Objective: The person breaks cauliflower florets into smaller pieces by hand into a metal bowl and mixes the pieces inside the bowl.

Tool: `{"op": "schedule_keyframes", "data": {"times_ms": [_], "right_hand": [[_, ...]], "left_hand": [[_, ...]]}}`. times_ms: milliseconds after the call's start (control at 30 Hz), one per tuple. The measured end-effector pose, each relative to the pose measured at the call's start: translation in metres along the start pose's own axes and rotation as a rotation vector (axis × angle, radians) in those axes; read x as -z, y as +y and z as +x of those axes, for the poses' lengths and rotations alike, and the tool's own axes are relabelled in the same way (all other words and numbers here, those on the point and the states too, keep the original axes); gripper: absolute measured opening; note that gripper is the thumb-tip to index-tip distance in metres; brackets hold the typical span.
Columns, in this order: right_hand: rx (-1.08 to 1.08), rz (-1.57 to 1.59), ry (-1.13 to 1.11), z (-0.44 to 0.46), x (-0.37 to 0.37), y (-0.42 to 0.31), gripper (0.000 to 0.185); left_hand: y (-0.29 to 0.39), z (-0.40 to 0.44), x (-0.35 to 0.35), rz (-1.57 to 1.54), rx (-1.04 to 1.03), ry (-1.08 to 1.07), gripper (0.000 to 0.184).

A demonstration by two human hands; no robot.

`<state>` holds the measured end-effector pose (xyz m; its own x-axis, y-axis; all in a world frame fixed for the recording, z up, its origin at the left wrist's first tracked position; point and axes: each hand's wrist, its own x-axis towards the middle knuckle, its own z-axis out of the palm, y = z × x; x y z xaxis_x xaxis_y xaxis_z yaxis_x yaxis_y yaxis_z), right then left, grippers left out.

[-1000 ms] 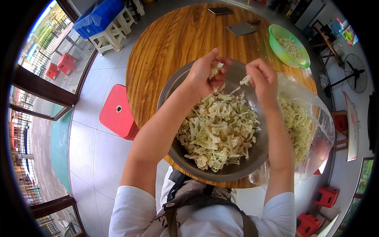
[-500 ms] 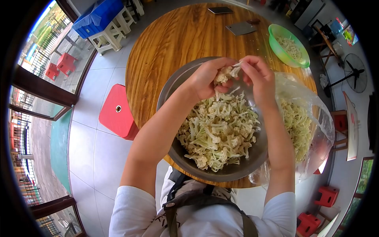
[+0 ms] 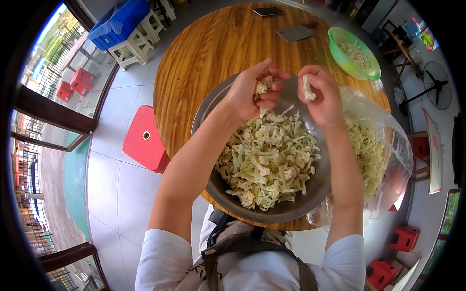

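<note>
My left hand (image 3: pixel 252 92) is curled around cauliflower florets (image 3: pixel 263 86), above the far-left part of a wide metal bowl (image 3: pixel 206 109). Pinched in the fingers of my right hand (image 3: pixel 323 97) is a pale cauliflower stem piece (image 3: pixel 308 90), held over the bowl's far-right rim. A gap separates the two hands. Below them, the bowl holds a heap of small cut cauliflower pieces (image 3: pixel 269 162). Right of the bowl lies a clear plastic bag (image 3: pixel 391 140) with more pale green cut pieces (image 3: pixel 364 160) inside, partly behind my right forearm.
On the round wooden table (image 3: pixel 208 43) are a cleaver (image 3: pixel 294 33), a dark phone (image 3: pixel 268 11) and a green plastic basket (image 3: pixel 335 51) holding pale pieces. A red stool (image 3: pixel 145 140) stands at the table's left. A standing fan (image 3: pixel 437 87) is off to the right.
My hands were together at the cauliflower and have moved apart. The right hand has drawn away to the right with a stem piece; the left has shifted slightly left with the florets.
</note>
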<state>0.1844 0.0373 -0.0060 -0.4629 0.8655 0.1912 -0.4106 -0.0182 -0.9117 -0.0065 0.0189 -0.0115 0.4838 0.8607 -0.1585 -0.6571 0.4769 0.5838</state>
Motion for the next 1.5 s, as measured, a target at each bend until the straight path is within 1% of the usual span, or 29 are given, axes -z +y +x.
{"op": "schedule_keyframes", "data": {"times_ms": [33,67,100,200,233,300,400,500,633,733,800,933,1000,1100,1200,1233,1267,1333,1367,1433,1500], "right_hand": [[-0.019,-0.087,-0.061,-0.001,0.003,0.002,0.019],[-0.038,-0.175,-0.121,-0.001,0.004,0.003,0.021],[-0.056,-0.216,-0.061,-0.005,-0.01,-0.004,0.024],[0.102,-0.435,0.102,-0.006,-0.035,-0.004,0.025],[0.132,-0.527,0.092,-0.005,-0.031,0.0,0.024],[0.191,-0.709,0.07,-0.002,-0.022,0.008,0.023],[0.061,-0.686,-0.029,-0.004,-0.02,0.008,0.023],[-0.045,-0.557,-0.04,-0.003,-0.012,0.01,0.021],[0.021,-0.524,-0.002,-0.003,-0.012,0.009,0.018],[0.08,-0.454,0.055,-0.003,-0.014,0.009,0.017],[0.117,-0.447,0.057,-0.004,-0.015,0.008,0.017],[0.113,-0.427,0.037,-0.005,-0.017,0.006,0.016],[0.085,-0.44,0.016,-0.006,-0.015,0.005,0.018],[0.109,-0.61,-0.086,-0.005,-0.018,0.006,0.025],[0.22,-0.784,-0.189,-0.009,-0.034,0.003,0.03],[0.204,-0.859,-0.171,-0.009,-0.032,0.008,0.028],[0.212,-0.83,-0.124,-0.008,-0.031,0.014,0.027],[0.227,-0.773,-0.027,-0.006,-0.03,0.023,0.024],[0.177,-0.735,0.028,-0.005,-0.029,0.021,0.024],[0.077,-0.659,0.14,-0.005,-0.031,0.012,0.022],[0.117,-0.669,0.235,-0.003,-0.026,0.011,0.023]], "left_hand": [[0.0,0.0,0.001,-0.008,0.001,-0.016,0.041],[0.0,0.0,0.001,0.014,-0.002,0.012,0.041],[0.001,-0.002,-0.003,0.036,-0.004,0.04,0.041],[-0.002,-0.005,-0.012,0.152,-0.051,0.11,0.04],[-0.003,-0.005,-0.014,0.198,-0.076,0.133,0.04],[-0.005,-0.006,-0.02,0.229,-0.058,0.172,0.038],[-0.005,-0.005,-0.019,0.272,-0.023,0.196,0.037],[-0.006,-0.005,-0.019,0.283,-0.002,0.213,0.036],[-0.006,-0.005,-0.02,0.216,-0.005,0.204,0.034],[-0.004,-0.002,-0.012,0.022,-0.02,0.233,0.034],[-0.005,0.001,-0.01,0.006,-0.006,0.248,0.035],[-0.003,0.003,-0.001,-0.025,-0.012,0.301,0.034],[-0.001,0.006,0.006,-0.118,-0.037,0.285,0.033],[0.001,0.005,0.006,-0.231,-0.098,0.287,0.035],[0.001,0.0,-0.003,-0.264,-0.14,0.265,0.036],[0.0,-0.002,-0.005,-0.264,-0.15,0.252,0.036],[0.0,-0.003,-0.006,-0.263,-0.159,0.24,0.037],[-0.001,0.002,0.001,-0.312,-0.172,0.116,0.036],[-0.002,0.004,0.004,-0.336,-0.176,0.053,0.035],[-0.001,0.004,0.0,-0.274,-0.193,0.049,0.036],[-0.001,0.003,-0.001,-0.248,-0.203,0.025,0.037]]}}
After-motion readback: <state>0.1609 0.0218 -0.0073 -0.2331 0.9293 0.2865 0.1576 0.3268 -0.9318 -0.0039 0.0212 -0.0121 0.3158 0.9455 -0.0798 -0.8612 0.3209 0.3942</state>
